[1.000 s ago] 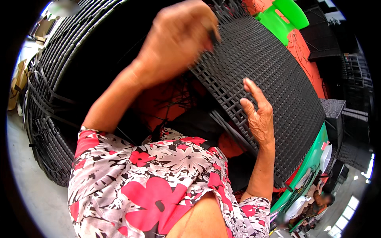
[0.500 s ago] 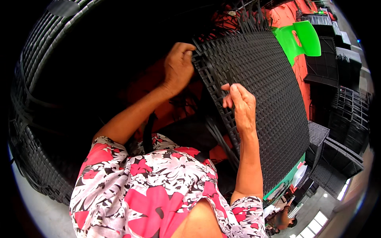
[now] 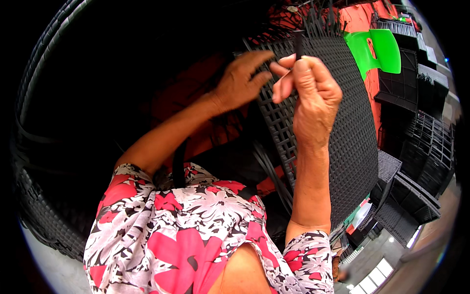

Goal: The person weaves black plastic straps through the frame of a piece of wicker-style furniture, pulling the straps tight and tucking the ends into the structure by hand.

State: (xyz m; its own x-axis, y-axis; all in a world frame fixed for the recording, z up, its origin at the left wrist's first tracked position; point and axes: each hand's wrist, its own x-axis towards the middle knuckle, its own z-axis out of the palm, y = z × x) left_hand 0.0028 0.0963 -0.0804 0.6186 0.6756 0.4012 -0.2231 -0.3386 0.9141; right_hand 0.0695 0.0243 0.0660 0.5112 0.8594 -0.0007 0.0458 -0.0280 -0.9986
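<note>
Right hand: the right hand (image 3: 316,98), upper centre of the frame, has its grip closed in a thumb-and-finger pinch on a narrow, flat black strip (image 3: 299,45).
Black strip: it stands up from the pinch, in front of the panel; whether its lower end joins the weave is hidden.
Left hand: the left hand (image 3: 240,78), slightly blurred, has its grip parted, thumb well off the fingers, with nothing visible between them; it is at the panel's left edge, contact unclear.
Woven panel: the curved black panel of flat woven strips (image 3: 350,127) spans the centre right, its weave more open along the left edge.
Loose ends: a fringe of thin black strips (image 3: 320,22) rises at the panel's top.
Handling: in my judgement, pinch close to the weave, draw evenly without twisting, and brace the edge with the left fingers.
</note>
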